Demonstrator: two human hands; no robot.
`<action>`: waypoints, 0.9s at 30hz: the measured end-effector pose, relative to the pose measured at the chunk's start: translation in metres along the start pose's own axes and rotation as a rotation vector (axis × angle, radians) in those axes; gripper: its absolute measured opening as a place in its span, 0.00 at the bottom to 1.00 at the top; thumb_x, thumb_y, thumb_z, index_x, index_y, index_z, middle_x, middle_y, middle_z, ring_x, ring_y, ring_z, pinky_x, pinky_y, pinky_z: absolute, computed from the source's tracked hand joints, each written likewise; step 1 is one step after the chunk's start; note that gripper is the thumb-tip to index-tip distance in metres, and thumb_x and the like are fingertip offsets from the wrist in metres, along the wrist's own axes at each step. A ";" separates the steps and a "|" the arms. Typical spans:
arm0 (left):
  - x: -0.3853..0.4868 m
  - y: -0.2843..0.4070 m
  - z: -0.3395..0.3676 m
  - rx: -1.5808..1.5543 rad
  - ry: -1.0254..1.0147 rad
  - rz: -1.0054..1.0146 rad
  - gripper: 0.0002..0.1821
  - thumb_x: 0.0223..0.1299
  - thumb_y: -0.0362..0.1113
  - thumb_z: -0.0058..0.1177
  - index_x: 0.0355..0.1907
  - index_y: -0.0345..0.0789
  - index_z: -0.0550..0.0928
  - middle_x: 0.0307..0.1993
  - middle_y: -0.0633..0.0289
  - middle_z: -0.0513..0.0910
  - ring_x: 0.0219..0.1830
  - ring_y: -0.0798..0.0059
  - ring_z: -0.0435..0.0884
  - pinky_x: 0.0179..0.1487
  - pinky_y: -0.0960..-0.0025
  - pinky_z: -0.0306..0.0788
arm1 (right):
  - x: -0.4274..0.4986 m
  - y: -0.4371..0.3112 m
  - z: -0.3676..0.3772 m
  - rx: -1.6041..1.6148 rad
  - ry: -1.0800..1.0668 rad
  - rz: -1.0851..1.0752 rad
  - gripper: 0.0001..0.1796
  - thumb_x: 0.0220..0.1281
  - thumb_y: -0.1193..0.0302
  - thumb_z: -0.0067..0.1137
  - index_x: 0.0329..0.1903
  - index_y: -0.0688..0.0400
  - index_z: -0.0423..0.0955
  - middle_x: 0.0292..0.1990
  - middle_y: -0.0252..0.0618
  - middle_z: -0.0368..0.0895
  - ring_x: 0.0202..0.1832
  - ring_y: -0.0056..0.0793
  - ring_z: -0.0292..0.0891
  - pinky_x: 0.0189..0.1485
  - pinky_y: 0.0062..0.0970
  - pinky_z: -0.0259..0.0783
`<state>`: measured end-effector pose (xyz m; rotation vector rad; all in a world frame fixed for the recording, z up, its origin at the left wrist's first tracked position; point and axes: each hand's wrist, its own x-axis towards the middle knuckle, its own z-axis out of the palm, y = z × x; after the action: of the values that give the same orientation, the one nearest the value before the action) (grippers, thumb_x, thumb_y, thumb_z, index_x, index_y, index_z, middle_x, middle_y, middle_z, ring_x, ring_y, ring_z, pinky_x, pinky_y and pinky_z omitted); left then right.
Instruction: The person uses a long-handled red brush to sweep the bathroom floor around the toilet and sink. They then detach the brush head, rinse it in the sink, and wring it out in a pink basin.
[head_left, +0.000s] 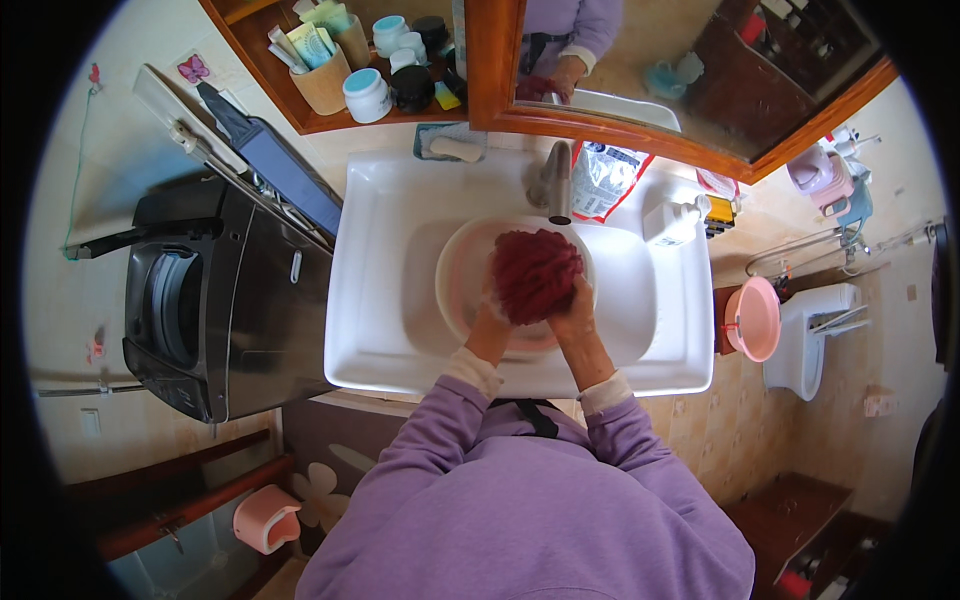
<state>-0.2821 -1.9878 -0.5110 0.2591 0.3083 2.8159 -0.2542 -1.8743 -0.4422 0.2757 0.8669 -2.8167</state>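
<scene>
A bunched dark red cloth (537, 276), wrinkled all over, is gripped from both sides above a pale round basin (456, 300). My left hand (491, 304) holds its left side, with the fingers partly hidden by the cloth. On the right edge, my right hand (576, 309) has hold of it too. The basin sits in a white ceramic sink (367, 315) and looks pinkish inside; the cloth covers much of it. Just beyond the cloth is a metal faucet (559, 184), and I see no stream of water from its spout.
A soap dish with soap (454, 148), a red-edged plastic pouch (609, 180) and a white bottle (671, 223) stand along the sink's back. Overhead juts a wood-framed mirror cabinet (491, 67). A washing machine (277, 322) is at left, a pink basin (756, 319) at right.
</scene>
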 end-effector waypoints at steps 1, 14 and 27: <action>0.001 0.001 -0.001 0.007 0.011 0.033 0.25 0.72 0.50 0.37 0.61 0.34 0.71 0.57 0.55 0.76 0.57 0.60 0.76 0.66 0.58 0.69 | 0.001 0.004 -0.005 0.101 0.061 0.025 0.25 0.68 0.65 0.42 0.64 0.61 0.64 0.60 0.43 0.71 0.64 0.37 0.67 0.69 0.39 0.64; -0.013 0.033 -0.012 0.159 0.223 0.040 0.17 0.69 0.40 0.45 0.53 0.33 0.76 0.51 0.57 0.80 0.51 0.65 0.79 0.60 0.63 0.73 | -0.025 0.032 0.011 -0.734 0.188 -0.297 0.27 0.61 0.65 0.64 0.61 0.59 0.68 0.58 0.37 0.70 0.58 0.27 0.69 0.64 0.31 0.64; 0.007 0.081 0.103 1.582 -0.046 0.341 0.19 0.43 0.37 0.67 0.40 0.36 0.79 0.30 0.56 0.84 0.32 0.58 0.83 0.38 0.64 0.76 | 0.054 0.051 -0.037 0.098 -0.161 0.426 0.25 0.75 0.54 0.41 0.64 0.57 0.65 0.59 0.39 0.74 0.58 0.32 0.73 0.62 0.33 0.72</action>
<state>-0.2895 -2.0419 -0.3924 0.6867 2.5339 2.0959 -0.2908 -1.9011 -0.5116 0.2133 0.5575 -2.4458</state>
